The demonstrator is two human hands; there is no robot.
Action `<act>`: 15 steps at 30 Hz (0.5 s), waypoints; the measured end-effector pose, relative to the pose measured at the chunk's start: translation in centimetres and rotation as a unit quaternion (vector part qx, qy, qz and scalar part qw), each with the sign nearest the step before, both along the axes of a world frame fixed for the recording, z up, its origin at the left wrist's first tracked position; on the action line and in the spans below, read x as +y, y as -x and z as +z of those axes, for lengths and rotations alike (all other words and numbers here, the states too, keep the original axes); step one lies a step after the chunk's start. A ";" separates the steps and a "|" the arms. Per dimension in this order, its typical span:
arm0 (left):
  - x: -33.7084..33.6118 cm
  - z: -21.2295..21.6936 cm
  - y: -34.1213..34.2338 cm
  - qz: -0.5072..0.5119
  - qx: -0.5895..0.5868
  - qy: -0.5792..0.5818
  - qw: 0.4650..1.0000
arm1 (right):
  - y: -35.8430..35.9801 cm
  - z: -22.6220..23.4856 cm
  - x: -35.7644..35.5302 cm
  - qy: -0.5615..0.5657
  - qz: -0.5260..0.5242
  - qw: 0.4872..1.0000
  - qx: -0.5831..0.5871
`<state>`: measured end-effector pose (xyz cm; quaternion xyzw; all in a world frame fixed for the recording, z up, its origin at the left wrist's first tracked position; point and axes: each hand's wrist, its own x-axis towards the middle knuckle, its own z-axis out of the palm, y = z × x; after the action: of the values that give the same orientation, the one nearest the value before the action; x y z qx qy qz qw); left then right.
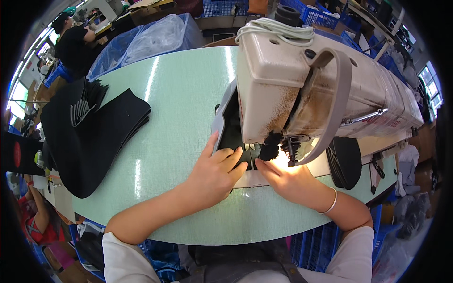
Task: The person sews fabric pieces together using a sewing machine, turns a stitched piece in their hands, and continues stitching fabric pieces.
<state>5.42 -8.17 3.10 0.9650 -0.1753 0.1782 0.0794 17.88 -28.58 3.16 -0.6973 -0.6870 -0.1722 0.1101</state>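
Note:
A black, sheet-like piece (232,125) with a pale grey curved edge lies partly under the beige sewing machine (271,70). On its near left part rests my left hand (214,174), one finger stretched along the grey edge and the others bent onto the black material. Close by the needle area, my right hand (288,181) has its fingers together at the piece's near edge, under a bright lamp glow. The machine's head hides some of those fingertips and the far part of the piece. A pale bangle (333,200) circles my right wrist.
Stacked black cut pieces (94,141) lie on the pale green table (174,89) at left. A smaller black stack (344,162) sits right of the machine, near scissor-like snips (376,167). Blue bins (184,35) with clear plastic stand beyond. Other people (71,45) sit at left.

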 end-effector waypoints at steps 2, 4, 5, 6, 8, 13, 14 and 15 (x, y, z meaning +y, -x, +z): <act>0.2 0.0 -0.1 -0.003 -0.001 0.005 1.000 | 0.0 -0.3 -0.3 0.056 -0.023 0.998 0.026; 0.5 0.1 -0.4 -0.002 0.002 0.012 1.000 | -0.1 0.1 -0.2 0.060 -0.029 0.998 0.021; 0.6 0.0 -0.5 -0.003 0.001 0.012 1.000 | -0.2 0.2 0.0 0.061 -0.034 0.997 0.014; 0.7 0.0 -0.6 -0.003 0.004 0.014 1.000 | -0.3 0.1 -0.1 0.060 -0.035 0.997 0.013; 0.8 0.1 -0.7 -0.004 0.006 0.015 1.000 | -0.6 -0.5 -0.2 0.064 -0.047 0.997 0.021; 1.2 0.1 -0.9 0.022 0.030 0.037 0.999 | -1.3 -1.5 0.2 0.055 -0.038 0.998 -0.001; 1.2 0.1 -0.9 0.021 0.031 0.038 0.999 | -1.3 -1.8 0.3 0.063 -0.050 0.997 -0.018; 1.1 0.1 -1.0 0.032 0.036 0.044 0.998 | -1.5 -2.2 0.3 0.064 -0.050 0.997 -0.018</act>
<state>6.43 -7.04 3.17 0.9715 -0.1338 0.1532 0.1220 19.34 -28.28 0.99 -0.7331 -0.6630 -0.1453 0.0445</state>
